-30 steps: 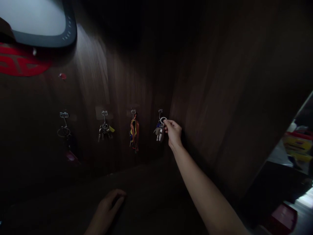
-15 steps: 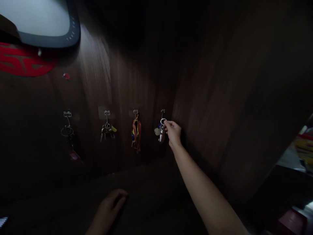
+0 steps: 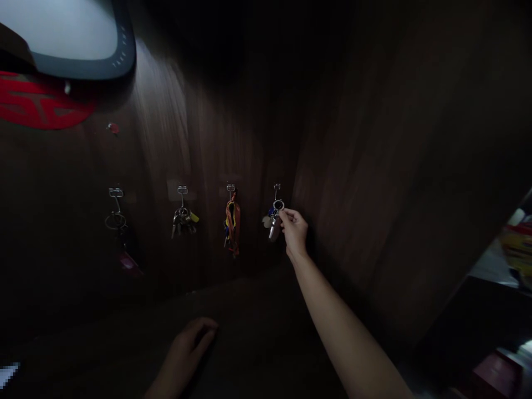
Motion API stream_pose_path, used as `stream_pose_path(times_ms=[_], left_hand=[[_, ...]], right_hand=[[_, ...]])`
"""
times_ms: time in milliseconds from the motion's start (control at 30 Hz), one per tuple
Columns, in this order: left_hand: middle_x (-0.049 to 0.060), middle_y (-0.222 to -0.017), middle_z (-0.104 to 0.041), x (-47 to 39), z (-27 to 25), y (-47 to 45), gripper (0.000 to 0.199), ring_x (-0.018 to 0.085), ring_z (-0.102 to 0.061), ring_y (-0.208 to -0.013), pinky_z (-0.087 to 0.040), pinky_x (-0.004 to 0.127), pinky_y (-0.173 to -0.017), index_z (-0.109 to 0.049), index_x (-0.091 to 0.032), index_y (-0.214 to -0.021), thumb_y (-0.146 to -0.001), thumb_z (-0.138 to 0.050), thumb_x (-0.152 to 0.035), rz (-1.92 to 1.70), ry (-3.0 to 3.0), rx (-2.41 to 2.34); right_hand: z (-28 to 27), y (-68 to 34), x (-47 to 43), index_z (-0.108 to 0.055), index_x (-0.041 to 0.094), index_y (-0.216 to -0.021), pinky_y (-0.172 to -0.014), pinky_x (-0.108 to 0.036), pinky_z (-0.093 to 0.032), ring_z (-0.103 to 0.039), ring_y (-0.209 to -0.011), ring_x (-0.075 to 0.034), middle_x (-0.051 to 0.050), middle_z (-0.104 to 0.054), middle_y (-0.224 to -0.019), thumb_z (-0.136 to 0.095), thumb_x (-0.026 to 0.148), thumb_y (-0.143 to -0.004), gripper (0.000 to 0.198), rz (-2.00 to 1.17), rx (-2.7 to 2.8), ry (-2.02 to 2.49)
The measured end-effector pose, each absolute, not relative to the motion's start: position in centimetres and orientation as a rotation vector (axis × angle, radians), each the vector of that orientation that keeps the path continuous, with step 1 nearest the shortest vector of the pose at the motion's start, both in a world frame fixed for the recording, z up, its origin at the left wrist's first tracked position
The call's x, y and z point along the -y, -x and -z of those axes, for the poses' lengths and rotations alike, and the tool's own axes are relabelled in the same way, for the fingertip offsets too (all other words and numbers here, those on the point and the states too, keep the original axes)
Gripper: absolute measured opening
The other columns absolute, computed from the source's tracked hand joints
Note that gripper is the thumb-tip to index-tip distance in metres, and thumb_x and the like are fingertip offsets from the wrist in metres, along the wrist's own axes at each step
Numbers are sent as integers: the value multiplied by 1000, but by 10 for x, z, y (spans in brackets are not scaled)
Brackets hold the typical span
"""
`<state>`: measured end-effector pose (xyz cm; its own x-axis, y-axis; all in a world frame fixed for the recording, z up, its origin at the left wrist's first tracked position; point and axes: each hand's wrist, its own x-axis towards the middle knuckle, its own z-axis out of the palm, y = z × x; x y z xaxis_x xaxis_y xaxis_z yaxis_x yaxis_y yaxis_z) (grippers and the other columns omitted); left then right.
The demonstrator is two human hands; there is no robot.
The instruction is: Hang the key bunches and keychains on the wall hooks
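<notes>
Thumb and fingertips of my right hand (image 3: 296, 228) are closed on the edge of a silver key ring at the rightmost hook. This bunch of keys (image 3: 273, 227) hangs against the dark wood, with a silver fob, a round pale tag and a blue piece on it. Whether its ring is still on the hook (image 3: 277, 191) I cannot make out. Low in the view, my left hand (image 3: 185, 346) is loosely curved over the dark lower surface, its thumb apart from the fingers and nothing in it.
Left of there hang an orange and yellow lanyard (image 3: 233, 224), keys with a yellow tag (image 3: 183, 220) and a large ring (image 3: 115, 221) with a pinkish fob. A grey-rimmed panel (image 3: 83, 66) and a red round decoration (image 3: 45, 113) are upper left. A dark wood side panel (image 3: 374, 166) rises on the right.
The key ring has tilted slightly towards me and my right fingers have shifted a little down it. My left hand has hardly moved.
</notes>
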<state>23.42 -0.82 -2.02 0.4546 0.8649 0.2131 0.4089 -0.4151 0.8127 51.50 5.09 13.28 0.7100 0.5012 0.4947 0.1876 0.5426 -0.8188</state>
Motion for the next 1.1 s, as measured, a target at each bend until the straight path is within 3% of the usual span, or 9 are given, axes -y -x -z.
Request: stream_pose_path(times_ms=[367,1100], left_hand=[[0,-95,-69,10,19,-234,21,19,-62,-92,-47,30,-85,-63,-26,-90,-83,-46,-37,-818,-2047,-1047],[0,-94,-69,15,13,-231,19,19,-62,-92,-46,28,-83,-63,-25,-88,-82,-48,-36,-836,-2047,-1031]], right_hand=[[-104,-511,-37,-62,16,-83,-50,-23,-38,-55,-63,-14,-3,-64,-76,-65,40,-62,32,-210,764,1063],[-27,-489,22,-62,18,-78,-47,-22,-36,-50,-58,-13,-1,-57,-68,-61,40,-67,24,-430,913,1272]])
